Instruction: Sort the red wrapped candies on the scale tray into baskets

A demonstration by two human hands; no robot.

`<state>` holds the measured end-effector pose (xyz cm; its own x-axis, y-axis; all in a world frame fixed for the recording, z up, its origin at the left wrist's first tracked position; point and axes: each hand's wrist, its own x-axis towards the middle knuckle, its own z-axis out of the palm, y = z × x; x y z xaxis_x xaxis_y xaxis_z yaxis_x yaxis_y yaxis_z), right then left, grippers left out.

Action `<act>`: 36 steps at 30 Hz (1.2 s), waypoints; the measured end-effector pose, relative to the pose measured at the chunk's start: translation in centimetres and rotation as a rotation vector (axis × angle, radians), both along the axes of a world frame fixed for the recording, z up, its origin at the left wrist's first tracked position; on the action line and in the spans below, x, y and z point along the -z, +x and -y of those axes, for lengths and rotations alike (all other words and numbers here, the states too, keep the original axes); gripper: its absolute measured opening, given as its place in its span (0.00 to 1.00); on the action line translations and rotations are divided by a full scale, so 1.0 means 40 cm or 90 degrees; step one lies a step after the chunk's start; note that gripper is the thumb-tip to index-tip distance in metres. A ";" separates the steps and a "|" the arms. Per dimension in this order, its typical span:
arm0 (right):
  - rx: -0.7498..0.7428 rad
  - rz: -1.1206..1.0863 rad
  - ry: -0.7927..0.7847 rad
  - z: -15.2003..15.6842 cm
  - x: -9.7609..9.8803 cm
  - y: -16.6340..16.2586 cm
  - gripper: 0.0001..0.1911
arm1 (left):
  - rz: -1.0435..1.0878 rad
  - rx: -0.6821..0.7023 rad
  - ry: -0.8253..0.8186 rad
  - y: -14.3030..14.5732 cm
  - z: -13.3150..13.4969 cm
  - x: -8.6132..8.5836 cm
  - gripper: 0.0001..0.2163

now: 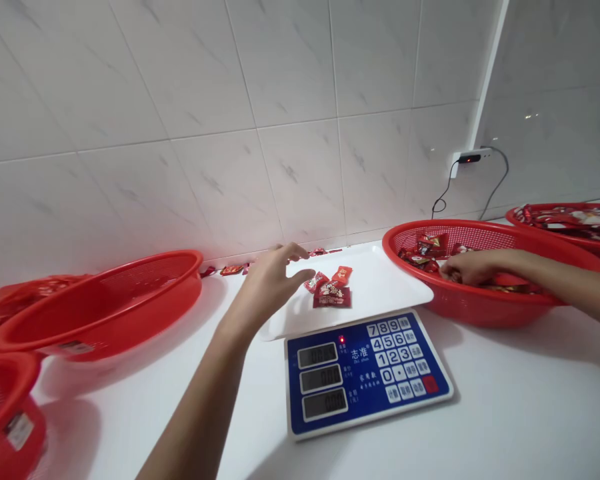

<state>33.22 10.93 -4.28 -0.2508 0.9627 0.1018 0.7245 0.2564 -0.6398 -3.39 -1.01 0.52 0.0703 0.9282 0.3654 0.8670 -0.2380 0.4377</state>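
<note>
My left hand (273, 287) is over the left side of the scale's white tray (375, 287), thumb and fingers apart with nothing between them. Just right of its thumb, several wrapped candies (333, 297) in red and orange wrappers lie in a small heap on the tray. My right hand (467, 268) reaches down into a red plastic basket (505, 310) with wrapped candies inside. Its fingers are curled among the wrappers, and what they grip is hidden. In front of the tray is the blue keypad and display panel of the digital scale (365, 373).
Red baskets (125, 327) stand at the left, one (10, 400) near the front edge. Another basket with packets (575, 230) is at the far right. Loose candies (231, 270) lie along the tiled wall, and cables hang from a socket (467, 159).
</note>
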 end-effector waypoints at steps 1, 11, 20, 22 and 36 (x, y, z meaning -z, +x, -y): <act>-0.029 0.041 -0.068 0.004 -0.023 -0.001 0.14 | 0.026 0.009 0.010 -0.006 0.010 -0.015 0.11; 0.110 -0.503 0.133 0.047 -0.172 -0.269 0.13 | 0.124 0.095 -0.006 0.050 0.023 -0.004 0.17; -0.172 -0.742 0.077 0.126 -0.124 -0.507 0.17 | 0.358 0.208 -0.101 0.078 0.001 0.012 0.22; -0.193 -0.712 0.093 0.144 -0.109 -0.497 0.19 | 0.367 0.211 -0.123 0.068 -0.006 0.011 0.22; -0.253 -0.434 -0.100 0.140 -0.068 -0.382 0.13 | 0.038 0.157 -0.139 0.014 0.006 -0.011 0.15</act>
